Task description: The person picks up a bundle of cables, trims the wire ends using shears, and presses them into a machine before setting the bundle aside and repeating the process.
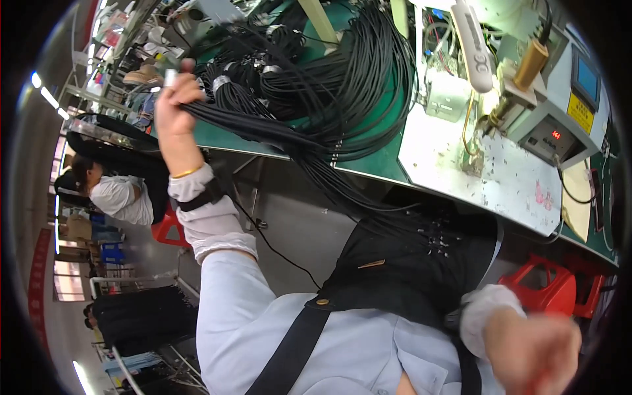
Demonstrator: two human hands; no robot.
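gripping a thick bundle of black cables (pixel 263 128), the left hand (pixel 172 99) is raised at the far left of the scene, fingers closed around the strands. the bundle runs from that fist rightward and down across the near edge of the green workbench (pixel 368 172), then drops into the person's lap, where the loose cable ends lie on a black apron (pixel 408 270). further black cables lie coiled in a large heap on the bench just beyond the fist, several of them bound with pale bands. a yellow bangle (pixel 186 172) sits on the left wrist, just above a white sleeve cover held by a black strap.

the right hand (pixel 536 352) is at the near right corner, blurred; whether it is open or closed cannot be told, and nothing can be seen in it.

on the right part of the bench a white worn plate (pixel 487 178) lies in front of a grey machine (pixel 559 125) with a small red display and a blue screen. a brass-coloured cylinder (pixel 530 64) stands just left of the machine. a red plastic stool (pixel 550 286) stands below the bench at the right. at the far left another person in a white top (pixel 122 197) bends forward beside a second red stool.
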